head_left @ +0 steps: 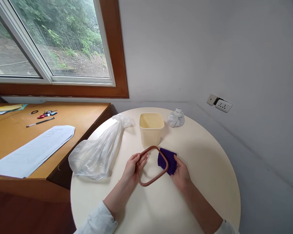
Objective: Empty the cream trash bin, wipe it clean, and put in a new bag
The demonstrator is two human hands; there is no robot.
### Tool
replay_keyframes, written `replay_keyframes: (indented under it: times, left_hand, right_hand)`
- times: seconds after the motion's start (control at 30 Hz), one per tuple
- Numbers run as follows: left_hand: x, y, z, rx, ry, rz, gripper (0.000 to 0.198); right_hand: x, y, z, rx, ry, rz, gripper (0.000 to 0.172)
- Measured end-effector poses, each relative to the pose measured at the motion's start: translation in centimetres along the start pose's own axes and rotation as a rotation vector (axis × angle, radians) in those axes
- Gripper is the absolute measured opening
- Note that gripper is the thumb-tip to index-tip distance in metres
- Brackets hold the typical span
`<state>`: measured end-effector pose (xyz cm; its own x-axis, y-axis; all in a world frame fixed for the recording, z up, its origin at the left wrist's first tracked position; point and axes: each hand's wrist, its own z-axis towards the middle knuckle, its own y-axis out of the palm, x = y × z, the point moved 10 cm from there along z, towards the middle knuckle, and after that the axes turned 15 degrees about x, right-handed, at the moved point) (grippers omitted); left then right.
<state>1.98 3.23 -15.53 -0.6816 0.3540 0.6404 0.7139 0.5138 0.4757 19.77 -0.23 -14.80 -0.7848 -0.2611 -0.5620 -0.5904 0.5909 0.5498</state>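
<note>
My left hand [134,167] grips the left side of a reddish-brown rounded-square ring [153,180], which looks like the rim of a bin and is held tilted above the table. In my right hand [182,172] is a dark purple cloth [169,159], pinched between thumb and fingers; its left part lies behind the ring's right side. I cannot tell whether the cloth touches the ring. Just beyond both hands a cream plastic bin [150,135] stands upright, its top open.
A clear plastic bag [97,152] lies at the round table's [205,195] left. A crumpled white bundle [176,118] sits right of the bin. On the wooden desk [88,113] are papers [36,151], a pen [40,122] and keys [47,113]. A wall socket [223,105] is at right.
</note>
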Motion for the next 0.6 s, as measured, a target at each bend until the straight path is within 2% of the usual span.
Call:
replay_keyframes:
  times: [0.1,0.23,0.33,0.47,0.6]
  left_hand:
    - [-0.6,0.3,-0.3,0.005,-0.03,-0.029,0.016]
    - [-1.7,0.5,-0.9,0.023,-0.09,-0.075,0.022]
    - [-2.4,1.2,-1.6,-0.034,-0.112,-0.072,0.026]
    - [-2.0,2.3,-2.3,-0.142,-0.067,-0.065,0.031]
    - [-1.6,1.7,-2.2,-0.087,-0.072,-0.115,0.026]
  right_hand:
    - [0.1,0.2,-0.2,0.066,-0.119,0.023,0.024]
    - [1.5,1.1,-0.4,0.103,-0.228,-0.071,0.03]
    - [2.0,3.1,-0.5,0.026,-0.35,-0.173,0.034]
    - [2.2,5.7,-0.7,-0.102,-0.509,-0.284,0.038]
    - [3.0,6.9,-0.5,-0.226,-0.519,-0.37,0.035]
